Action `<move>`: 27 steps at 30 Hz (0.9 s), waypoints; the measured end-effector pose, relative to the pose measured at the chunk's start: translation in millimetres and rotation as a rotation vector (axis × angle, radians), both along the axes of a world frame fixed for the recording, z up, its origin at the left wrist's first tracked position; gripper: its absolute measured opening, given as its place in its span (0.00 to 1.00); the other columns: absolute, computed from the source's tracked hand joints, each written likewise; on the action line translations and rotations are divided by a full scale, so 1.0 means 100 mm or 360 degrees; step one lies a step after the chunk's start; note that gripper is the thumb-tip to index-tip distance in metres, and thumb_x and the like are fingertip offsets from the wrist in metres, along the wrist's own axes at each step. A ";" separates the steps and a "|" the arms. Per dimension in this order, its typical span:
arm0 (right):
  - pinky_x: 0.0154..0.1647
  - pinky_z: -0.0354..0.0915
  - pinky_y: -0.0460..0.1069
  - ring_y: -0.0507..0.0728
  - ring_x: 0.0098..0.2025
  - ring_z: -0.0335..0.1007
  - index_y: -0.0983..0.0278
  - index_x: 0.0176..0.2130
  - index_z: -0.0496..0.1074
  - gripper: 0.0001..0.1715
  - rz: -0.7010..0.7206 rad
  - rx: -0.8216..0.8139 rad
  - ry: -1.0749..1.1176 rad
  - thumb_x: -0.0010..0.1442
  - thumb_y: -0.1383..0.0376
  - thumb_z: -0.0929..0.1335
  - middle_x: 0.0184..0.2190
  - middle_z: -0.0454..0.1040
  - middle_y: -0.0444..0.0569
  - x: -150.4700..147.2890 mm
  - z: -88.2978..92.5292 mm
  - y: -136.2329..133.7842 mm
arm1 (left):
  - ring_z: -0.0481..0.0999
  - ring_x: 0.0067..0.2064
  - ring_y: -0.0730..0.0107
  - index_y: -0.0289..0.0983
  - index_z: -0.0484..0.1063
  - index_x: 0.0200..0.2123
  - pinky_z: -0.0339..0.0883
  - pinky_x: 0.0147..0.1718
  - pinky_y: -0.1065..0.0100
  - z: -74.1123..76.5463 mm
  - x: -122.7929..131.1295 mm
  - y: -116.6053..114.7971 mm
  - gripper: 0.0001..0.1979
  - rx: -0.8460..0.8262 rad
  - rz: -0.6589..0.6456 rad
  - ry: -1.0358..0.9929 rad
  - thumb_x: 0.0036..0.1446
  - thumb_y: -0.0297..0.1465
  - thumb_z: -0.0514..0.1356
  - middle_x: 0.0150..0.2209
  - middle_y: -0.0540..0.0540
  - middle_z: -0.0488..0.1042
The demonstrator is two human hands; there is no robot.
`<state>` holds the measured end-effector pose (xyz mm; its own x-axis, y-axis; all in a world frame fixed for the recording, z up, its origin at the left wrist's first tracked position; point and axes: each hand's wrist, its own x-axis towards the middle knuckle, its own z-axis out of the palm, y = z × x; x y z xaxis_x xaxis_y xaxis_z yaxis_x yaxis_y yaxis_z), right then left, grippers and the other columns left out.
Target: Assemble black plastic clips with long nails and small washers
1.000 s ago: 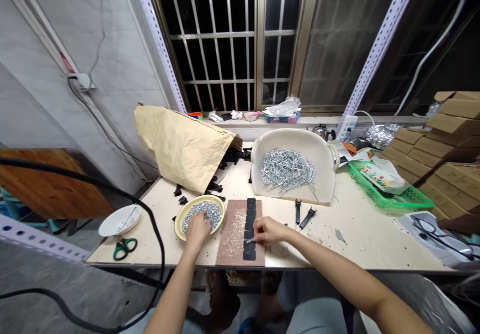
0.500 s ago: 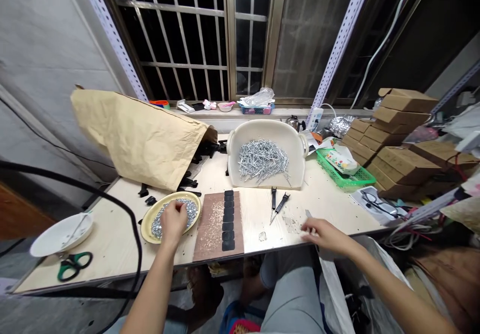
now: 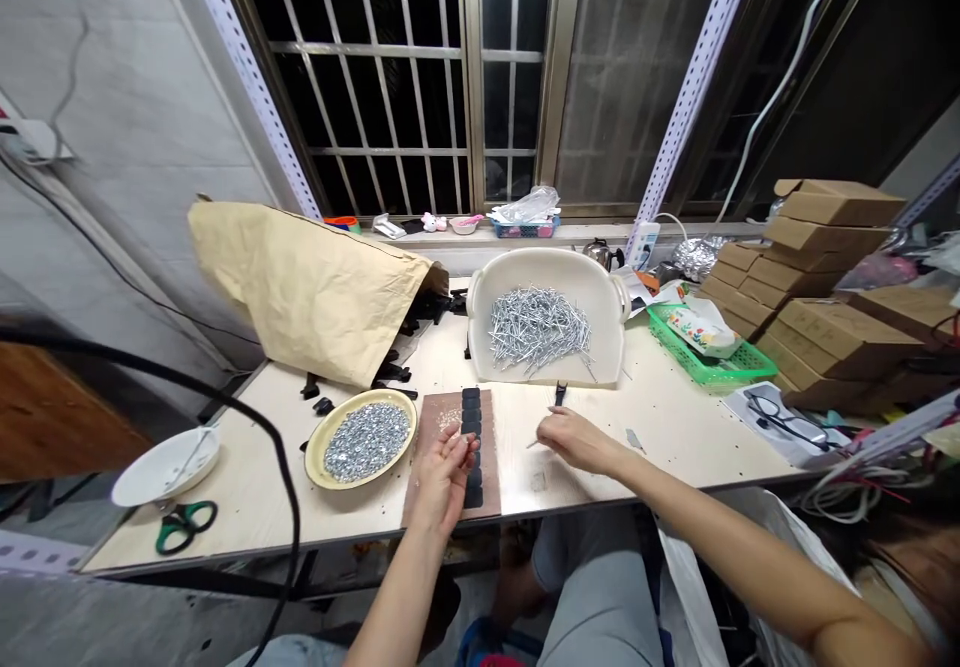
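My left hand (image 3: 444,472) is raised over the brown board (image 3: 420,487), its thumb and fingertips pinched together. Whatever is between them is too small to make out. Behind that hand runs a column of black rectangular pieces (image 3: 471,417), partly covered. Just left is a cream bowl (image 3: 311,457) full of small silver metal pieces (image 3: 367,442). Right of the board, my right hand (image 3: 571,437) is closed around a slim black-handled tool (image 3: 561,394). The tool's forked end shows above the fingers, and a thin metal tip sticks out to the left. A second such tool is not visible.
A cream basin (image 3: 480,347) of loose metal pins stands at the back. A paper sack (image 3: 315,287) with black parts lies left. Green-handled scissors (image 3: 184,525) and a white bowl (image 3: 135,487) are far left. A green basket (image 3: 697,372) and cardboard boxes (image 3: 832,337) stand right.
My left hand has left the bowl of silver pieces and moved right, over the board. My right hand has moved left from the grey blade to the black-handled tools and closed on one.
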<state>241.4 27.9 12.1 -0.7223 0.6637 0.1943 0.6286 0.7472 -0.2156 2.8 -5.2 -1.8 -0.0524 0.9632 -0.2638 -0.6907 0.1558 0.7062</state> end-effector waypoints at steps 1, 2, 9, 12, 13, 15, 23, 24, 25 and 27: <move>0.45 0.56 0.50 0.53 0.34 0.63 0.63 0.35 0.65 0.11 -0.0036 -0.0003 0.0128 0.63 0.70 0.56 0.29 0.68 0.47 -0.11 0.06 -0.06 | 0.74 0.32 0.76 0.36 0.66 0.40 0.67 0.30 0.76 -0.02 0.06 -0.01 0.23 0.0009 -0.0016 -0.0050 0.39 0.25 0.67 0.31 0.48 0.74; 0.42 0.57 0.49 0.53 0.34 0.63 0.63 0.35 0.65 0.11 -0.0079 -0.0002 0.0237 0.64 0.68 0.56 0.30 0.67 0.47 -0.23 0.12 -0.11 | 0.74 0.32 0.76 0.36 0.66 0.41 0.67 0.31 0.76 -0.04 0.12 -0.02 0.22 0.0022 -0.0019 -0.0086 0.40 0.26 0.67 0.31 0.49 0.74; 0.34 0.58 0.46 0.53 0.34 0.64 0.62 0.35 0.67 0.12 -0.0254 0.0029 0.0462 0.64 0.63 0.58 0.31 0.68 0.49 -0.64 0.20 -0.30 | 0.74 0.32 0.77 0.37 0.66 0.41 0.66 0.32 0.76 -0.07 0.19 -0.06 0.23 0.0135 0.0123 -0.0072 0.39 0.26 0.67 0.32 0.50 0.75; 0.34 0.58 0.46 0.54 0.33 0.65 0.63 0.34 0.66 0.12 -0.0255 0.0019 0.0445 0.64 0.62 0.58 0.28 0.69 0.48 -0.66 0.16 -0.30 | 0.74 0.31 0.79 0.37 0.65 0.41 0.65 0.32 0.77 -0.06 0.15 -0.08 0.24 0.0158 0.0185 0.0014 0.38 0.26 0.68 0.31 0.50 0.76; 0.33 0.58 0.46 0.54 0.32 0.65 0.63 0.34 0.66 0.12 -0.0263 0.0018 0.0440 0.64 0.62 0.58 0.28 0.69 0.48 -0.67 0.15 -0.30 | 0.74 0.31 0.79 0.37 0.65 0.42 0.65 0.32 0.77 -0.06 0.15 -0.09 0.25 0.0160 0.0196 0.0041 0.38 0.27 0.68 0.31 0.50 0.76; 0.32 0.57 0.47 0.54 0.32 0.65 0.63 0.34 0.66 0.12 -0.0266 0.0028 0.0433 0.64 0.62 0.58 0.27 0.70 0.48 -0.68 0.15 -0.31 | 0.74 0.32 0.77 0.38 0.65 0.42 0.65 0.34 0.75 -0.06 0.15 -0.11 0.25 0.0164 0.0212 0.0096 0.38 0.27 0.68 0.30 0.50 0.76; 0.34 0.58 0.47 0.55 0.34 0.66 0.63 0.34 0.67 0.15 -0.0241 0.0018 0.0425 0.64 0.61 0.57 0.29 0.71 0.50 -0.69 0.21 -0.38 | 0.75 0.34 0.73 0.37 0.64 0.43 0.64 0.38 0.71 -0.05 0.16 -0.14 0.27 0.0253 0.0215 0.0262 0.37 0.28 0.68 0.29 0.50 0.76; 0.34 0.59 0.47 0.55 0.34 0.66 0.62 0.35 0.67 0.14 -0.0231 -0.0024 0.0446 0.64 0.61 0.57 0.29 0.71 0.49 -0.69 0.21 -0.38 | 0.75 0.34 0.73 0.37 0.64 0.43 0.64 0.38 0.71 -0.04 0.15 -0.15 0.27 0.0273 0.0217 0.0284 0.37 0.28 0.68 0.29 0.50 0.76; 0.34 0.59 0.47 0.54 0.34 0.66 0.62 0.36 0.67 0.13 -0.0226 -0.0076 0.0484 0.64 0.61 0.57 0.30 0.71 0.49 -0.68 0.22 -0.37 | 0.75 0.34 0.73 0.38 0.64 0.44 0.64 0.39 0.71 -0.04 0.15 -0.15 0.27 0.0290 0.0218 0.0299 0.37 0.28 0.68 0.29 0.50 0.76; 0.34 0.60 0.46 0.54 0.34 0.66 0.62 0.37 0.66 0.10 -0.0231 -0.0179 0.0592 0.63 0.60 0.59 0.31 0.70 0.48 -0.68 0.22 -0.36 | 0.75 0.34 0.74 0.38 0.64 0.44 0.64 0.39 0.71 -0.05 0.14 -0.16 0.28 0.0319 0.0214 0.0311 0.38 0.28 0.68 0.29 0.50 0.76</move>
